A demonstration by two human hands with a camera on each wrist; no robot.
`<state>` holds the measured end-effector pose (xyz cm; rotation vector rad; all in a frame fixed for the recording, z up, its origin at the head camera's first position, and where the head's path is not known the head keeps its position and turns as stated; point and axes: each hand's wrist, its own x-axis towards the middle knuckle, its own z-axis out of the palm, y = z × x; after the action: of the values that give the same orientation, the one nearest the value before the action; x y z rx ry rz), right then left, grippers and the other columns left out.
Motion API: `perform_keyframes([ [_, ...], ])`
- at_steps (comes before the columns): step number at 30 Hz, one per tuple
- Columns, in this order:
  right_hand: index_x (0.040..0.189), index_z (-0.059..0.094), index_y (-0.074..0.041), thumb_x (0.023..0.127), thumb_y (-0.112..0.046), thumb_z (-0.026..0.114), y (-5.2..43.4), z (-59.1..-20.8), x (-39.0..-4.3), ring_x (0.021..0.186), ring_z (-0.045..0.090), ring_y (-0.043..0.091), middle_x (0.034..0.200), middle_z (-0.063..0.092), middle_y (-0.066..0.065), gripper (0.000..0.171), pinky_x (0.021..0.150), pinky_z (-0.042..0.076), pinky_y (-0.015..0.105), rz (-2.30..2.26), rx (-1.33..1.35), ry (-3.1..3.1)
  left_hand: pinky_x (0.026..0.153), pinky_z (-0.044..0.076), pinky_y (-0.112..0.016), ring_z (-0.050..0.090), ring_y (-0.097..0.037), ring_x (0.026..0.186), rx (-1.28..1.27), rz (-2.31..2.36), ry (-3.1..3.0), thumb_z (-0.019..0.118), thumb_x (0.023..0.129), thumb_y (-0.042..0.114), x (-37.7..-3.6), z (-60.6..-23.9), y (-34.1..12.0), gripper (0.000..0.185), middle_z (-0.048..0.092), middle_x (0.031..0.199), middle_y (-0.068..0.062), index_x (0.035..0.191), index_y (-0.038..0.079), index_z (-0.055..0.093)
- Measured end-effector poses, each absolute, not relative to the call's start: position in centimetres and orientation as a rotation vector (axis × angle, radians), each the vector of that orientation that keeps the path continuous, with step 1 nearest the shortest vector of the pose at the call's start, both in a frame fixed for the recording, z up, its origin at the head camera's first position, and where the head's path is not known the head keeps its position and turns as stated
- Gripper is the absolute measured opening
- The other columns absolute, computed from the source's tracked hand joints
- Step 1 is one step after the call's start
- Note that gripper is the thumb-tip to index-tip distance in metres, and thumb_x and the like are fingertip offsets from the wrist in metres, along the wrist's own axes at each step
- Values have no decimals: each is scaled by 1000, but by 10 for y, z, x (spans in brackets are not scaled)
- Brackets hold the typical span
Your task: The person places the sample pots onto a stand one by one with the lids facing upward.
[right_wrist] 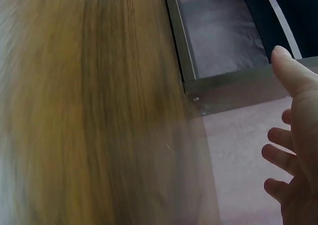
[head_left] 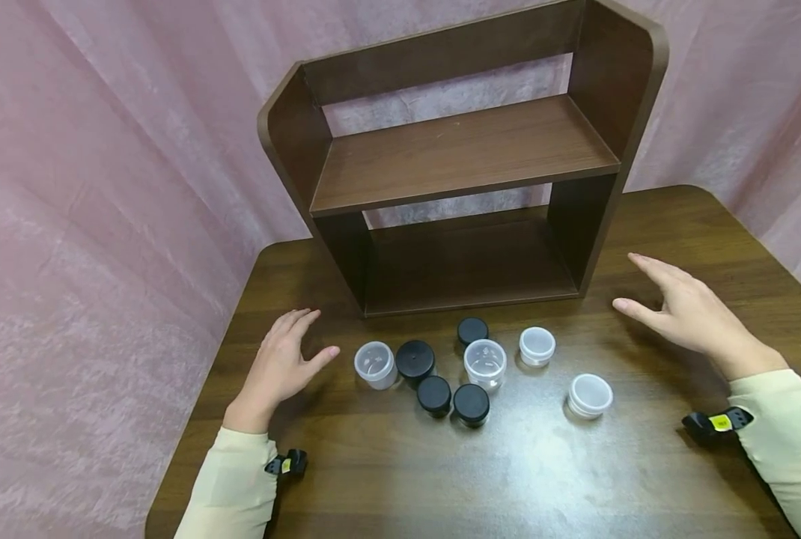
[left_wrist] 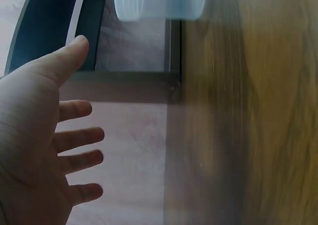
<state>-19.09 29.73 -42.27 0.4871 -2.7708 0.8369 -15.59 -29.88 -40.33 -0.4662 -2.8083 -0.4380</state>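
My left hand (head_left: pixel 281 364) hovers over the table's left part with fingers spread, holding nothing. Just right of its thumb stands a clear plastic jar with a translucent lid (head_left: pixel 376 363). My right hand (head_left: pixel 686 311) is held out at the right, fingers extended, also holding nothing; nearest it are two small white-lidded jars (head_left: pixel 537 345), (head_left: pixel 590 394). Between the hands, several black-lidded jars (head_left: pixel 416 361) are grouped around another clear jar (head_left: pixel 485 364). In the left wrist view, the bottom of a clear jar (left_wrist: pixel 159 1) shows above the spread fingers.
A dark brown two-tier shelf (head_left: pixel 468 153) stands at the back of the wooden table (head_left: pixel 387 479), right behind the jars. Pink curtains (head_left: pixel 104 224) hang behind and to the left. Black wrist cameras (head_left: pixel 286 463) are strapped to both sleeves.
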Motion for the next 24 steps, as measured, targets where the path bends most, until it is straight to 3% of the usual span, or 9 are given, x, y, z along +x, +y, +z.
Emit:
perform_keyframes([
  [3,150,32,-11,87,-39,70,290,-425,-197,87,56,33,144,41,24,79,95,35,60,862,421,-2765,102,37,-54,42,-33,130,-509,-488,-2823,67,84,55,-154,-404,-290,74,49,138,-14,138,8,49],
  [6,150,32,-10,88,-41,68,285,-428,-202,68,53,29,139,45,26,79,85,39,58,911,346,-2764,101,40,-51,44,-30,128,-568,-552,-2840,68,85,53,-151,-404,-280,73,50,138,-12,139,9,49],
  [9,149,33,-8,89,-39,67,279,-432,-207,89,60,39,138,47,26,76,87,40,56,1040,294,-2742,100,41,-50,46,-29,128,-631,-602,-2853,69,84,51,-149,-404,-269,73,51,137,-11,139,9,49],
  [12,149,33,-6,91,-36,66,271,-436,-213,119,50,44,141,45,24,73,95,44,32,1227,272,-2695,101,42,-49,46,-27,128,-665,-631,-2880,71,82,51,-147,-406,-261,75,51,138,-10,140,10,48],
  [16,149,31,-4,93,-31,65,260,-442,-219,125,47,41,141,44,24,71,83,35,2,1481,243,-2612,103,40,-47,45,-25,129,-673,-681,-2953,74,79,51,-145,-411,-253,81,49,141,-7,143,11,45],
  [24,148,27,3,93,-29,65,246,-454,-226,127,42,44,141,42,30,74,82,38,2,1672,130,-2498,103,40,-45,46,-24,129,-672,-748,-3043,80,72,53,-144,-422,-249,93,48,142,-2,145,11,42],
])
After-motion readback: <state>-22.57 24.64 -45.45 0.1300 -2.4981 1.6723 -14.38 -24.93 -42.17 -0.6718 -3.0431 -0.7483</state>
